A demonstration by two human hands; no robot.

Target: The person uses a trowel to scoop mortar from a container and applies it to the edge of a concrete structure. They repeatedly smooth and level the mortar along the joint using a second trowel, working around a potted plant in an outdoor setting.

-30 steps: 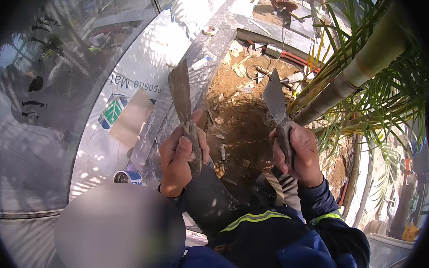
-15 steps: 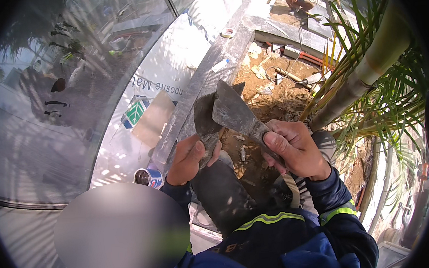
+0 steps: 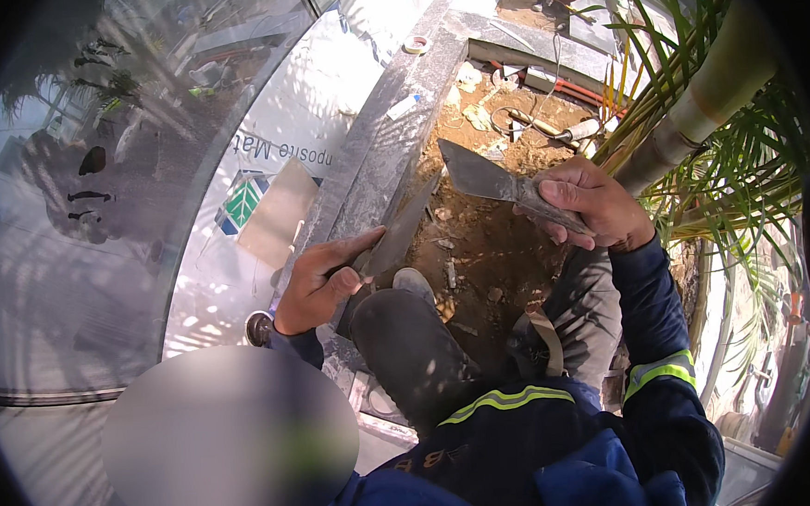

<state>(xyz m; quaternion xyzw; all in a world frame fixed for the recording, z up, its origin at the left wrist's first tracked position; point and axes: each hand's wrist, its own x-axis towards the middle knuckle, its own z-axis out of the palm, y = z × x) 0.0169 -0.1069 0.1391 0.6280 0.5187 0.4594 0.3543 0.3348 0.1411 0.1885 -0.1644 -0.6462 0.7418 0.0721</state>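
Observation:
My left hand (image 3: 321,282) grips a grey putty knife (image 3: 402,235), its thin blade turned nearly edge-on and slanting up to the right. In my right hand (image 3: 595,201) is a second putty knife (image 3: 482,170) with a wide, stained metal blade that points up and to the left. The right thumb presses along its handle. A gap separates the two blades, which hover over the soil between my knees. Most of the left knife's handle is hidden by my fingers.
A grey stone ledge (image 3: 375,134) runs along the left, bearing a roll of tape (image 3: 417,44). Brown soil (image 3: 507,256) lies below, with a cable and red pipes beyond. A thick palm stem (image 3: 693,115) leans in at right. An open can (image 3: 259,329) stands near my left wrist. Another person crouches far off.
The two putty knives, overlapping before, have moved apart. My right hand went up and right; my left hand shifted left and its blade turned edge-on.

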